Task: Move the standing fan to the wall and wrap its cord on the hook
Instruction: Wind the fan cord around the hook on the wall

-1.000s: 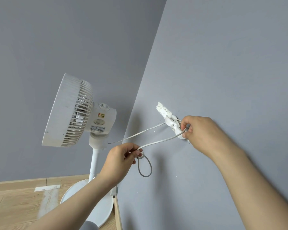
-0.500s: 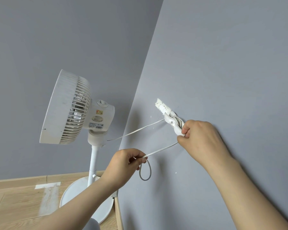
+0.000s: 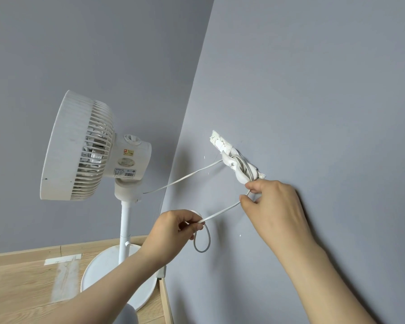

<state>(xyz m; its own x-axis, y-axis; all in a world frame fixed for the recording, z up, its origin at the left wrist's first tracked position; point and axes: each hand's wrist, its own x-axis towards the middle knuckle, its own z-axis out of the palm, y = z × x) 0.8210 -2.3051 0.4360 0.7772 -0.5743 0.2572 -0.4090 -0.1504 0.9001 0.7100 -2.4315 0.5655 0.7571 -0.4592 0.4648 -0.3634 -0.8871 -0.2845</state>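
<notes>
A white standing fan (image 3: 80,148) stands in the corner on its round base (image 3: 108,274), close to the grey wall. Its white cord (image 3: 185,177) runs from the fan's neck to a white hook (image 3: 237,164) on the wall, where several turns are wound. My right hand (image 3: 271,206) pinches the cord just below the hook. A stretch of cord runs from there down to my left hand (image 3: 173,232), which grips it. A small loop of cord hangs under my left hand.
The grey wall (image 3: 313,90) fills the right side and meets another grey wall at the corner behind the fan. Wooden floor (image 3: 21,288) with a strip of pale tape (image 3: 63,277) lies at the lower left. A wooden skirting runs along the wall.
My right hand has moved down from the hook to just below it, pulling the cord with it. My left hand has dropped a little, still holding the cord and its loop.
</notes>
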